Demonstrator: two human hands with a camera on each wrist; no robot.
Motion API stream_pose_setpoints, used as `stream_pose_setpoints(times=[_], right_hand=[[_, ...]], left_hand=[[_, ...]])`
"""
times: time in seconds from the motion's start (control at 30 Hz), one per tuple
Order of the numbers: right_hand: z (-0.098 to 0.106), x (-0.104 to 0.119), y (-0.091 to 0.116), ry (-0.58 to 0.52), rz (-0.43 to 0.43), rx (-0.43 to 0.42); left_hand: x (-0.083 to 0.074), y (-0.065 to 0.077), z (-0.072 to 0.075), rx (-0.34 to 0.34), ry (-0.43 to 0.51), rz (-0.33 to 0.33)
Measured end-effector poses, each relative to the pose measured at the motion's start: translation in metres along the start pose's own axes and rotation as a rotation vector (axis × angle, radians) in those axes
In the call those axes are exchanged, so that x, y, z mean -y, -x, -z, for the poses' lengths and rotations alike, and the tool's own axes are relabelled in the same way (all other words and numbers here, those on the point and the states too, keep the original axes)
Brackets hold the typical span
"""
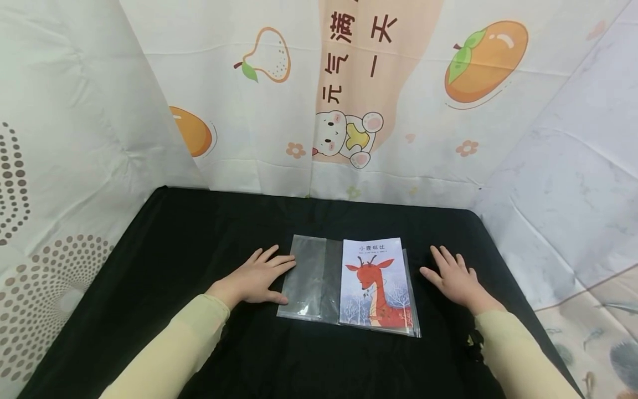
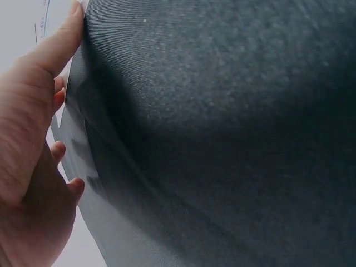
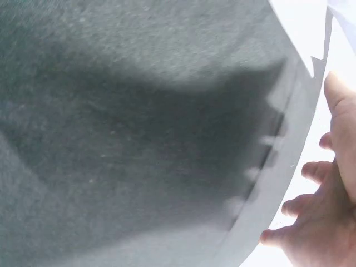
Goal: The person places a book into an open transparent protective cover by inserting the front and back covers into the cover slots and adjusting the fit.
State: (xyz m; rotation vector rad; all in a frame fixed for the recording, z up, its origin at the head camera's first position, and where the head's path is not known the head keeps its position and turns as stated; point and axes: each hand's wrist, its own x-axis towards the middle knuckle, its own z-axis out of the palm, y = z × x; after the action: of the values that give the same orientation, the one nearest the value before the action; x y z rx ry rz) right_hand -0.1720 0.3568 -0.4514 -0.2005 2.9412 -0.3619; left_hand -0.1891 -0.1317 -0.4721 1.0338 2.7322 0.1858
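A tabletop (image 1: 199, 233) dressed in black cloth (image 1: 309, 366) fills the lower part of the head view, its rounded far corners set off against pale fabric. The picture booklet (image 1: 366, 305), with a red deer on its front, lies right of the middle, on the right half of a clear plastic jacket (image 1: 305, 282) spread flat; a strip of the jacket shows past the booklet's right side. The left hand (image 1: 256, 279) lies at the jacket's left edge, fingers and thumb splayed – its grip is apart, though whether the fingertips press the plastic I cannot tell. The right hand (image 1: 458, 282) is near the booklet's right side, over the cloth, its grip apart too. Both sleeves (image 1: 169, 349) are pale yellow. Fabric hangs on three sides: the back curtain (image 1: 219, 72) carries orange fruit (image 1: 490, 64), small flowers (image 1: 467, 148), a white cartoon bear (image 1: 330, 133) and dark Chinese characters (image 1: 340, 27) turned sideways, the left sheet (image 1: 85, 100) bears brownish dots, and the right sheet (image 1: 573, 194) falls in creases – a printed cloth (image 1: 583, 343) below it
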Motion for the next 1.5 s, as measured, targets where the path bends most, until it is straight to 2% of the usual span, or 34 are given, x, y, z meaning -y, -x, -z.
stream_pose_setpoints(times=[0.3,0.6,0.77,1.1,1.5], right_hand=[[0.01,0.023,0.006,-0.077,0.088,-0.022],[0.002,0.049,0.013,-0.157,0.161,-0.009],[-0.005,0.059,0.015,-0.212,0.173,-0.008],[-0.013,0.073,0.016,-0.317,0.096,-0.04],[-0.016,0.076,0.018,-0.351,0.044,-0.041]], left_hand=[[-0.002,0.005,-0.002,-0.015,-0.027,-0.006],[-0.004,0.011,-0.002,-0.031,-0.001,-0.014],[-0.004,0.012,-0.001,-0.019,0.01,-0.001],[-0.003,0.012,-0.001,0.036,0.015,0.013],[-0.005,0.012,0.0,0.041,0.032,0.027]])
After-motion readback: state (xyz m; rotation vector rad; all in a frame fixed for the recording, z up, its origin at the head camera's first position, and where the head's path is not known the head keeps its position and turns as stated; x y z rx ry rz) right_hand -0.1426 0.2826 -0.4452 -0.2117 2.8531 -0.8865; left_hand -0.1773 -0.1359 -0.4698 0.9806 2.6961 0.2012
